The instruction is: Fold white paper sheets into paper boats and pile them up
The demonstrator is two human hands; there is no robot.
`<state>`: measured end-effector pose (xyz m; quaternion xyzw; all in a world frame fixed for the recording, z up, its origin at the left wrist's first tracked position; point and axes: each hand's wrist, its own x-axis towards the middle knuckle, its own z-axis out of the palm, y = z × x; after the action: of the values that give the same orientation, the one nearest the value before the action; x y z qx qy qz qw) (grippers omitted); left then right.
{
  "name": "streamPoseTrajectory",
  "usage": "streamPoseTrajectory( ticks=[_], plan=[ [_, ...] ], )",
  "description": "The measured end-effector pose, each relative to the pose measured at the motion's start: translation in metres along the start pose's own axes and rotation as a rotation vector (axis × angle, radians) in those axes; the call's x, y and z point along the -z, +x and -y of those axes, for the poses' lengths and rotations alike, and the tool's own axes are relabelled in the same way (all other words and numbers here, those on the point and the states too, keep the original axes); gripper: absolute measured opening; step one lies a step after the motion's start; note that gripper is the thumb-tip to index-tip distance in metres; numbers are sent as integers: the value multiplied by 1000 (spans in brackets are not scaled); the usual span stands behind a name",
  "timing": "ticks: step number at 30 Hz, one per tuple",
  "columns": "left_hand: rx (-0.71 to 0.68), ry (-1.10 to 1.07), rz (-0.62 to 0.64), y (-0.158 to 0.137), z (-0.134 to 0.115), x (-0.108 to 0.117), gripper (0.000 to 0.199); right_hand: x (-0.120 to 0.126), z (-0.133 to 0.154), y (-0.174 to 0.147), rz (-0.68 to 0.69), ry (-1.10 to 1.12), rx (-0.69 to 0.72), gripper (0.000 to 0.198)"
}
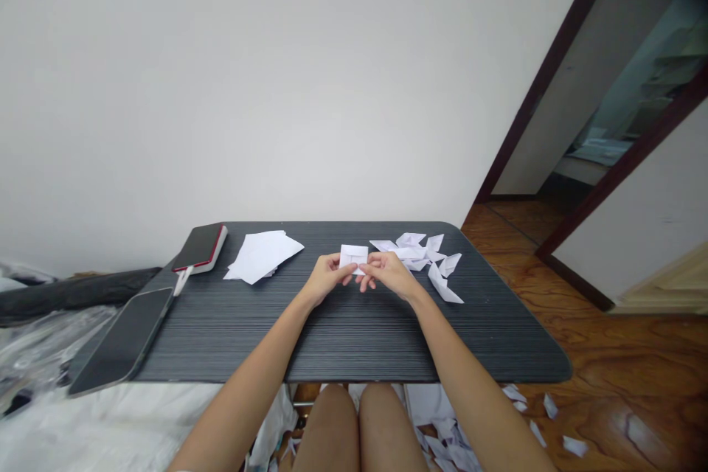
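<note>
Paper (354,254) folded small, my left hand (325,276) and right hand (391,273) pinching it between fingers (346,270), folded pieces (410,254) near my right, counter (354,346) below.

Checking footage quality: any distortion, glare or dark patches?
Head view: door frame slants, phone looks stretched, likely lens distortion; head view: pale sheen on floor, upper-right corner dark; head view: folded paper bright, its crease faint but visible.

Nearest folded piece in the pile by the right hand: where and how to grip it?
Best guess: pinch the pointed lower-right tip of the nearest folded piece, coming from the right. That tip juts away from the other folded pieces; its upper end lies nearer them.
</note>
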<state>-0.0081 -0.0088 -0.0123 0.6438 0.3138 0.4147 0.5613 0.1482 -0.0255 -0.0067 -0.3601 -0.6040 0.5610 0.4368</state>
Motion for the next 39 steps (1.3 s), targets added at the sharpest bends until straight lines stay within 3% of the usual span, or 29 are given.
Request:
streamPoseTrajectory(
  ticks=[6,12,17,23,32,39],
  plan=[
    [10,-40,-17,2,1,-1,29,1,-6,4,-99,37,44,23],
    [-3,-23,-61,3,-1,-1,25,-1,-8,5,-3,-3,33,26],
    [1,58,9,3,1,6,27,5,-6,4,-115,-81,141,28],
    [44,79,81,2,0,11,31,9,3,0,-67,-46,118,32],
    [-58,-51,2,-1,-7,5,32,9,-1,0,-66,92,101,45],
    [-69,-245,-58,-4,-12,2,26,8,0,-1,-12,267,128,28]
  ],
)
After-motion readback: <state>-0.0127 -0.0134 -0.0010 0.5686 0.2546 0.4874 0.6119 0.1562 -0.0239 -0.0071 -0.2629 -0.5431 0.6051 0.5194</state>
